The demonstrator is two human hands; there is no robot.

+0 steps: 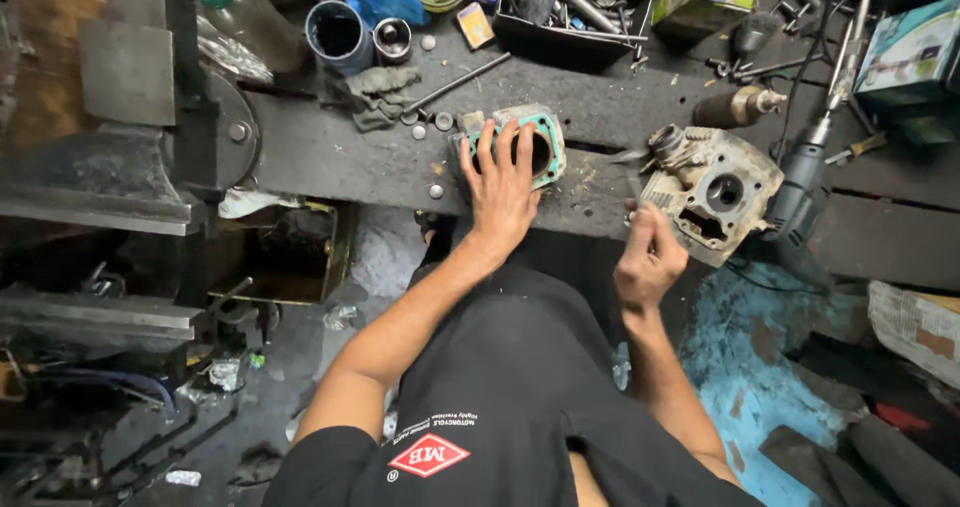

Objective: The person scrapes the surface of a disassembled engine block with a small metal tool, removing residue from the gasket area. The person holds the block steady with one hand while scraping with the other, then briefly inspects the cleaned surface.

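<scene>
On the dark bench [330, 157], seen from the head camera, the left hand [500, 182] is lying flat on top of a metal cylinder block [545, 132] with a green gasket around its round bore. Its fingers [487, 142] are spreading wide and pointing toward twelve o'clock, so this grip is pressing down with an open palm and closing around nothing. The bore is facing up, partly covered by the hand.

At about three o'clock from the block, and a little apart from it, a grey cylinder head [715, 192] is sitting at the bench edge. The right hand [648, 259] is hovering just at seven o'clock of that head, its fingertips pinching together around a thin, small tool [633, 179] that I cannot make out clearly. An electric drill [805, 182] is resting just beyond the head at three o'clock.
</scene>
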